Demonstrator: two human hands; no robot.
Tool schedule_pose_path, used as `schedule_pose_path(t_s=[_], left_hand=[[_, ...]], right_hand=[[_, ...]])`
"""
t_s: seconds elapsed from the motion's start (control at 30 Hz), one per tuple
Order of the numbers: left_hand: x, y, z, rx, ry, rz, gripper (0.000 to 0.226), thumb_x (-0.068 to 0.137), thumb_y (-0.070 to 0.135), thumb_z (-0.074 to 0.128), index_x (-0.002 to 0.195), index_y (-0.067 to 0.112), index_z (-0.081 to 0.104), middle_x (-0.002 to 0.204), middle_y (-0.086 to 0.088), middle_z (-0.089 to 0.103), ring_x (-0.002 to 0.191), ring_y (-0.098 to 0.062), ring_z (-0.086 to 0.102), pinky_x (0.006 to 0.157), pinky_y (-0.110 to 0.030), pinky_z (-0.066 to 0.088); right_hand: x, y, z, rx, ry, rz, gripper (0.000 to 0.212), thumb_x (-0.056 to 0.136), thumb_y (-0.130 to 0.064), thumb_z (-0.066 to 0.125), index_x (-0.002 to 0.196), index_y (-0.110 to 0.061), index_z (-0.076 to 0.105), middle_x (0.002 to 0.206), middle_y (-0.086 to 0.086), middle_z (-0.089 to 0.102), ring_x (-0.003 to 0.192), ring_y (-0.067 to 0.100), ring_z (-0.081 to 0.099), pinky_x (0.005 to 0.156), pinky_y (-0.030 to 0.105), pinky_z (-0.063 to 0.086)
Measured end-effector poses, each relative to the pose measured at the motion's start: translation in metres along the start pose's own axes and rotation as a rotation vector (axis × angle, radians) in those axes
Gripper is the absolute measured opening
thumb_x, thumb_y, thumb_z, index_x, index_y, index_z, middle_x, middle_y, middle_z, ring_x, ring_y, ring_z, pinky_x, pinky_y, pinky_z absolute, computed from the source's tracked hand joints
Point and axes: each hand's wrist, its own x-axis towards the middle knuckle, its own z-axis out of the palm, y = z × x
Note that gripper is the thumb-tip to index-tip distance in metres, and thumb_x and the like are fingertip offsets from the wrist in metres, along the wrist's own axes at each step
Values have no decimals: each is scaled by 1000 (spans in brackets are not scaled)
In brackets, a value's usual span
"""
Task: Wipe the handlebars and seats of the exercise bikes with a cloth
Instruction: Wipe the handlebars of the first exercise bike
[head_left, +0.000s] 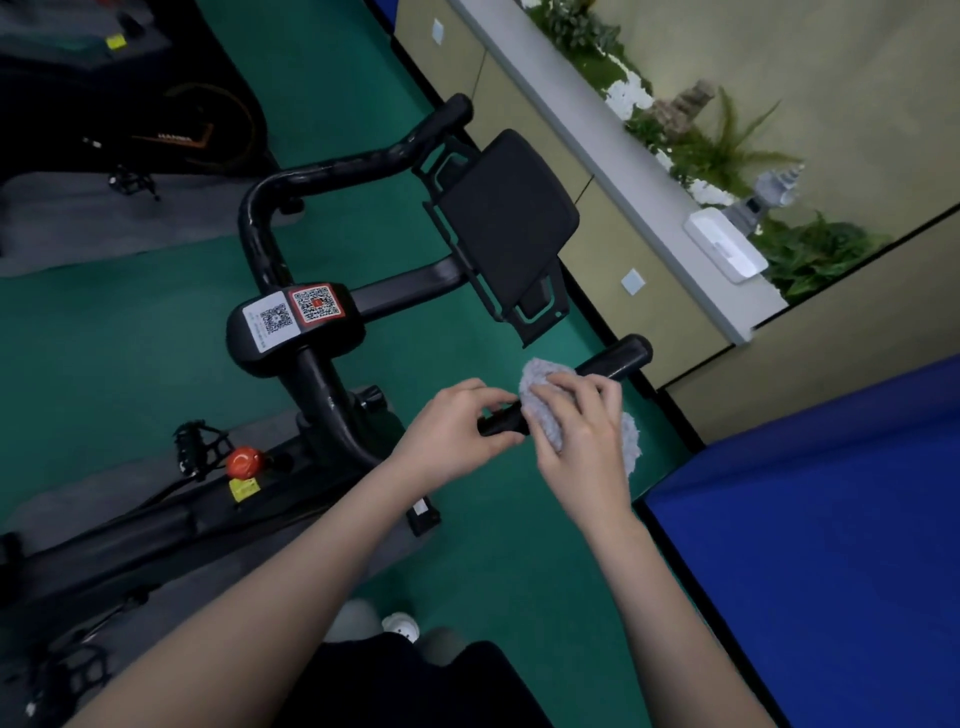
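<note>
Steadying the handlebar (615, 358) with a gripping left hand (457, 431), right hand (582, 431) wraps the cloth (540, 379) round it to wipe.

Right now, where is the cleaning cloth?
In the head view, right of centre, the grey cloth is wrapped over the bike's near handlebar grip, held by the right hand, with the left hand gripping the bar beside it.
</note>
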Motion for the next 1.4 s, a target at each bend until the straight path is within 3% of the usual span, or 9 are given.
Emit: schedule_pose_path(t_s=[0.13,0.3,0.47,0.67,0.93,1.1,1.27,1.4], left_hand=[[1,-1,1,11,-8,-12,42,78,40,73,118,30,64,98,7,59,85,-10,50,84,-31,46],[1,0,1,3,-7,-14,41,78,38,73,118,29,64,99,6,60,84,-11,50,84,-33,47],[2,0,1,-5,-17,-6,42,78,38,73,118,28,64,99,4,61,89,-14,55,86,-34,47],[2,-1,1,2,-29,-3,42,79,38,72,119,27,64,100,4,60,92,-15,57,85,-34,48],[2,-2,0,-3,-54,-27,46,79,43,71,122,30,61,104,7,59,97,-13,57,88,-35,48],[1,-2,1,-6,-53,-22,45,80,43,70,122,30,61,103,7,58,95,-14,56,86,-35,48],[2,-3,0,-10,-65,-25,44,80,44,69,121,31,61,102,7,58,93,-14,56,85,-34,48],[2,-3,-1,-18,-76,-24,44,82,44,68,123,31,60,105,8,57,95,-13,56,86,-33,48]], right_hand=[[13,9,-8,24,67,32,33,92,-31,56,105,-4,72,107,7,62,103,23,45,94,27,39],[14,1,-1,0,69,-8,24,92,-23,58,89,-4,73,96,6,64,97,22,43,85,32,42],[19,10,-3,-12,30,-62,11,83,-10,68,90,-4,73,94,6,64,95,22,42,84,36,43],[21,3,0,-16,-6,-71,23,86,-21,59,87,-4,74,87,2,68,93,20,41,79,38,45],[51,21,-21,-117,21,-42,12,85,-14,71,89,-5,75,86,2,68,91,23,41,78,38,41],[63,21,-30,-170,-238,-178,13,82,-22,72,88,-11,76,81,-2,69,87,22,46,76,37,38],[89,26,-49,-97,-600,-232,16,85,-26,70,95,-15,76,93,-4,68,94,20,45,84,37,39],[107,37,-65,-136,-607,-237,11,86,-20,69,92,-13,76,90,-2,66,94,20,45,84,40,42]])
